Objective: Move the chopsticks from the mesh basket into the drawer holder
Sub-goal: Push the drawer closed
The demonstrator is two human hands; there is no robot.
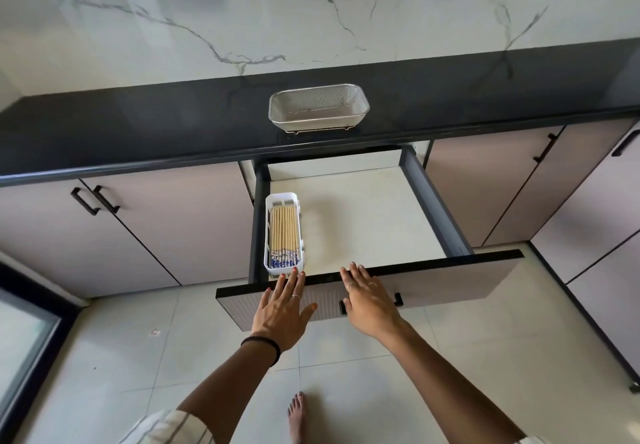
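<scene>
The chopsticks lie side by side in the white holder, patterned blue ends toward the person, and the holder sits along the left wall inside the open drawer. The mesh basket stands on the dark countertop directly above the drawer, and nothing shows inside it, so the transfer itself looks finished. The left hand reaches forward with fingers straight and lightly spread, its fingertips at the top edge of the drawer front, just beside the near end of the holder; it holds nothing. The right hand lies flat with fingers extended, resting over the same edge near the black drawer handle, also holding nothing. Both hands appear placed for the closing step: what remains, by my reading, is pushing the drawer shut. That calls for an even push from both palms so the wide front travels straight on its runners, slow enough that the holder does not slide or tip and rattle the chopsticks out of line. Pale cabinet doors flank the drawer, and a bare foot stands on the tiled floor below.
</scene>
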